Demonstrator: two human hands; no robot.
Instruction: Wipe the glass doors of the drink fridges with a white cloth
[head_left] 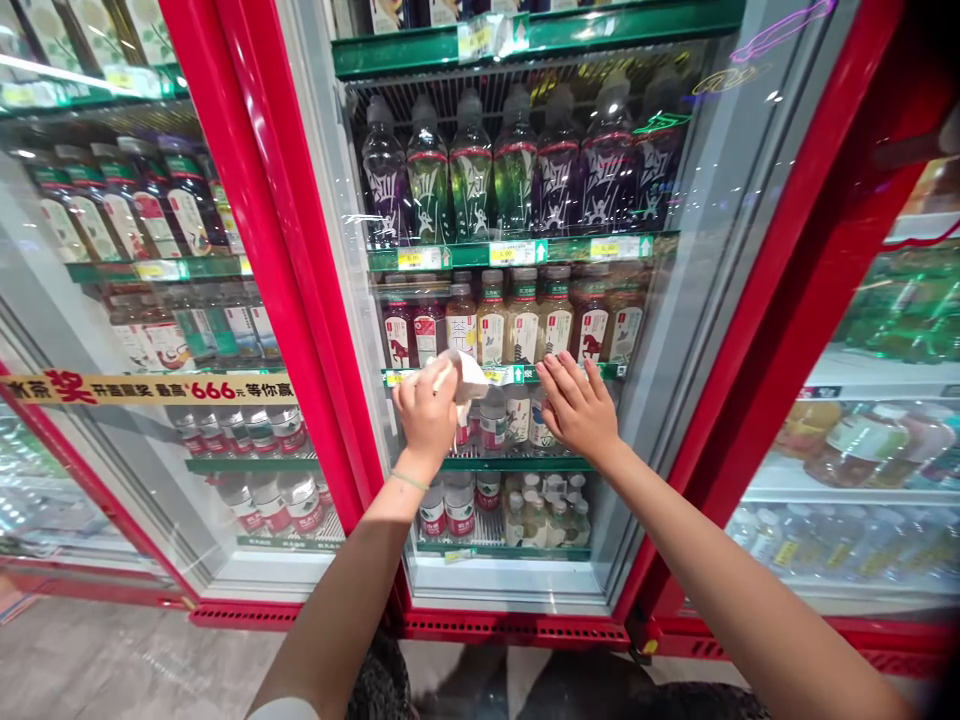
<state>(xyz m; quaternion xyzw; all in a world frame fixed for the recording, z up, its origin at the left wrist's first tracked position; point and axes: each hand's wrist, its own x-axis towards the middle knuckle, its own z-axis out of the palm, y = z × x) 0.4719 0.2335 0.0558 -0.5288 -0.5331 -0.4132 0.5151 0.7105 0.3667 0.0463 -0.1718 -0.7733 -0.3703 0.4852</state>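
Red door frame: ran around the drinks fridge; both arms reached in front of its middle door, one toward each side, probably because that spread was comfier than crowding one spot.
White cloth: might've been paper, couldn't tell. It was bunched up in the left hand, in front of the tea shelf, and looked pressed to the glass door.
Left hand: fingers curled together, pinching the cloth with a chunk poking out past the fingertips. My guess, that grip put a soft bit between skin and glass.
Right hand: nothing in it, palm toward the door, fingers straight and slightly spread. Looked flat on the glass, so I'd say it was there for steadying.
Sports-cap bottles: upright in a row on the shelf above the hands, probably since the taller shelf gap suited them.
Tea bottles: right behind the glass, labels facing out, presumably so shoppers could read them.
Price tags: clipped along the green shelf edge under the sports-cap row, which made sense for matching drink to price.
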